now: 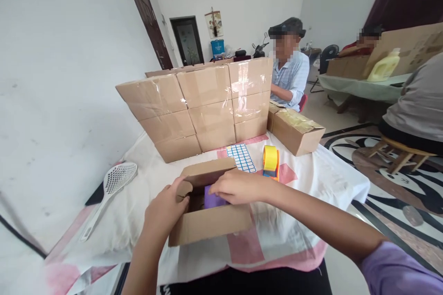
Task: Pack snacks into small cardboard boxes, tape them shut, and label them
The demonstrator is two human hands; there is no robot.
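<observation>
An open cardboard box (211,228) sits on the cloth in front of me, its long flaps folded outward. My left hand (165,207) is at its left end, with thumb and fingers closed round the short end flap (184,189). Inside the box is a smooth purple object (212,198), only partly visible; its kind cannot be made out. My right hand (240,186) reaches in over the right end, its bent fingers closed on the top of that purple object. The right hand hides the right part of the box interior.
Taped cardboard boxes (209,110) form a wall behind. A yellow tape roll in a dispenser (271,160) and a blue-bordered label sheet (241,157) lie beyond my right hand. A white slotted skimmer (119,179) lies left; a long box (296,129) lies right. A person (292,71) sits behind.
</observation>
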